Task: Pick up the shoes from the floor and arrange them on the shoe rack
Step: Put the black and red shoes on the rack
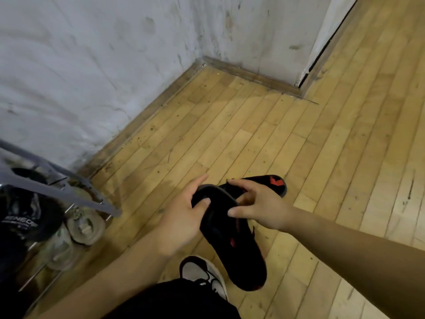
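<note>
Two black slippers with red marks are held together above the wooden floor. The nearer slipper [232, 245] points toward me; the other slipper [274, 183] sticks out beyond my right hand. My left hand [184, 212] grips the nearer slipper's strap end, thumb on top. My right hand [259, 203] curls over both slippers from the right. The shoe rack [69, 192], a grey metal frame, stands at the left against the wall.
On the rack sit pale worn sneakers [86, 224] and a black item with white lettering [20, 217]. My own foot in a white and dark sneaker [202, 275] is below the slippers. White walls meet in a corner ahead; bare wooden floor lies to the right.
</note>
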`<state>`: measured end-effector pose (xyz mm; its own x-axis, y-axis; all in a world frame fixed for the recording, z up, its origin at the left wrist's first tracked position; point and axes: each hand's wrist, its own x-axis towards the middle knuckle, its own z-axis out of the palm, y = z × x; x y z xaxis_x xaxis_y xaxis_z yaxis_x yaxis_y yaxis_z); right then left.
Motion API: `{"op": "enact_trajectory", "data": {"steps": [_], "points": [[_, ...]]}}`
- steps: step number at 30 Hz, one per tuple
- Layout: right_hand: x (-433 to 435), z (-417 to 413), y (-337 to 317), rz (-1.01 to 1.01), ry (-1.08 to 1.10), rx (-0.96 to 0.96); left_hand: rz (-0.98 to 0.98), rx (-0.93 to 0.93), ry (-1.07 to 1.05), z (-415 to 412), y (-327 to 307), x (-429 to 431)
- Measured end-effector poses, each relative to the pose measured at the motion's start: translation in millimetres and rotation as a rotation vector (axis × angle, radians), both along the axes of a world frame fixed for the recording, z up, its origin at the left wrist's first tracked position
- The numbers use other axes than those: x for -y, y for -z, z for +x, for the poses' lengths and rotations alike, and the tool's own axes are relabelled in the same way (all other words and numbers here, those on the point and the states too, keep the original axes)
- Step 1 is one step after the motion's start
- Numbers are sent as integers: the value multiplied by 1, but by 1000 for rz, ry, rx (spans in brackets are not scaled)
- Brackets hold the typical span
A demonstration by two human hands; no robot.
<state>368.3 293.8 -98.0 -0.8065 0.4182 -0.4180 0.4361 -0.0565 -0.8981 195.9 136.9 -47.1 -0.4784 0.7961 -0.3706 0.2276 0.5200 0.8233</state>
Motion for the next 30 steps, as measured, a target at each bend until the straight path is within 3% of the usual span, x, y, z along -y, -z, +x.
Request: {"op": "enact_trajectory", "data": {"steps": [1,3,4,6,8,11,15,21,30], "points": [[-9,-5,3,9,23,-2,-5,-57,3,-8,-7,0],[-32,-9,19,314,56,158,-48,-167,46,-25,-18,7],[-42,-8,31,513,4,292,-68,-207,62,-33,-22,13],[-47,-8,53,692,-208,528,-94,-252,51,-47,-25,29],[-39,-12,73,747,-347,654,-114,-273,3,-59,-26,46],[-22,-26,85,825,-280,682,-114,-277,-65,-71,-27,69],[-6,-44,73,737,-234,701,-134,-265,-128,-76,-35,95],[10,-82,9,603,-172,461,-105,-325,-214,-82,-78,136],[109,-146,-199,812,-475,-47,70,-563,-352,-79,-226,260]]}}
